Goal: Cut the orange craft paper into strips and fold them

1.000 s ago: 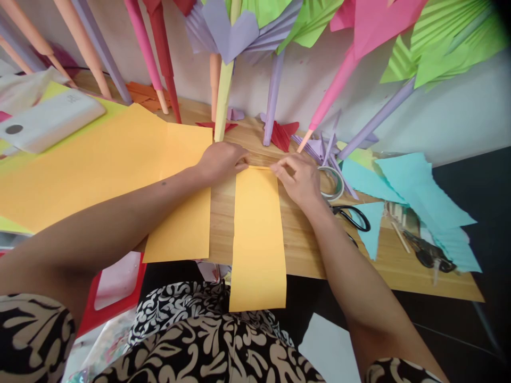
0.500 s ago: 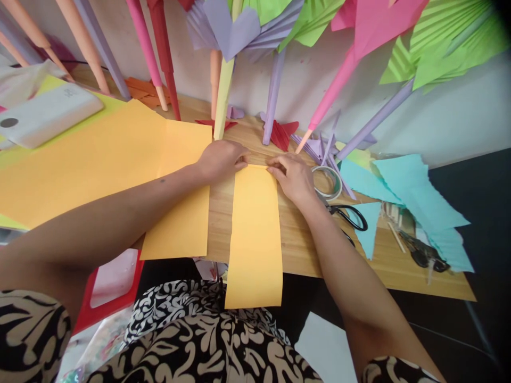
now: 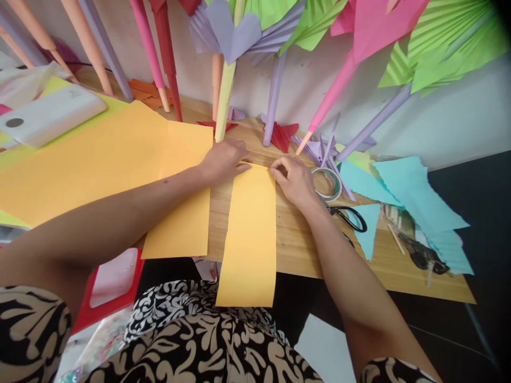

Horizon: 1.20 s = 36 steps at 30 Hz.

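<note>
A long strip of orange-yellow paper [image 3: 250, 234] lies on the wooden table, its near end hanging past the front edge. My left hand [image 3: 225, 158] grips the far left corner, thumb on the paper and fingers at the edge. At the far right corner my right hand [image 3: 293, 178] pinches the same strip between thumb and fingertips. A narrow fold seems to run along the far edge between the hands. Under my left forearm are larger orange-yellow sheets [image 3: 99, 151].
Right of my right hand lie a roll of tape [image 3: 338, 186], black-handled scissors [image 3: 351, 217] and torn turquoise paper [image 3: 419, 191]. Coloured paper tubes and fans [image 3: 255, 32] lean on the wall behind. A white box-shaped device [image 3: 56, 114] sits at the left.
The near end of the paper strip has swung slightly left. My left thumb has shifted onto its far left corner; my right hand has barely moved.
</note>
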Each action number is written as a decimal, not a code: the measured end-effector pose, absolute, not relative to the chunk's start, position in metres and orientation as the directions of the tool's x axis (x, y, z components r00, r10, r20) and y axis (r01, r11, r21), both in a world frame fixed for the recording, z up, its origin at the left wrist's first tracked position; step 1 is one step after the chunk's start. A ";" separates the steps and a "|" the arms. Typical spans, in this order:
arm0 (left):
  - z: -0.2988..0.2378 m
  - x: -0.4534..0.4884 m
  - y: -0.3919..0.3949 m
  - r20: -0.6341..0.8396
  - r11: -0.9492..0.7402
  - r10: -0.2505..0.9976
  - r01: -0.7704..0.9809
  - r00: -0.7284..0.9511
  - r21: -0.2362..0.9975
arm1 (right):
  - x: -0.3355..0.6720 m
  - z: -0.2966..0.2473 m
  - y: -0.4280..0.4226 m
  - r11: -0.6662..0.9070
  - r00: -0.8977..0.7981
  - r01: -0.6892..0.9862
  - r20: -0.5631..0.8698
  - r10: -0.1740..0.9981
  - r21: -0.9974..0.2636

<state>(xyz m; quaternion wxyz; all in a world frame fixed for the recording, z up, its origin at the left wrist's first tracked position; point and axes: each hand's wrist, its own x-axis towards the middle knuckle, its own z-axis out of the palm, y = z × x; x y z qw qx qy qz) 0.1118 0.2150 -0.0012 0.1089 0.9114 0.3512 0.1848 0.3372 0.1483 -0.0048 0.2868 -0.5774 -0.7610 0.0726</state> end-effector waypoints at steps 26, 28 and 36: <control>0.001 0.118 0.208 0.362 -0.698 0.664 0.368 0.655 0.615 | 0.320 -0.001 0.137 0.314 -0.116 0.744 0.348 0.930 -0.590; 0.003 0.117 0.209 0.355 -0.694 0.663 0.363 0.658 0.622 | 0.321 0.001 0.137 0.286 -0.102 0.743 0.321 0.942 -0.605; 0.006 0.106 0.221 0.254 -0.562 0.752 0.388 0.609 0.731 | 0.334 0.006 0.137 0.206 0.002 0.730 0.303 0.953 -0.652</control>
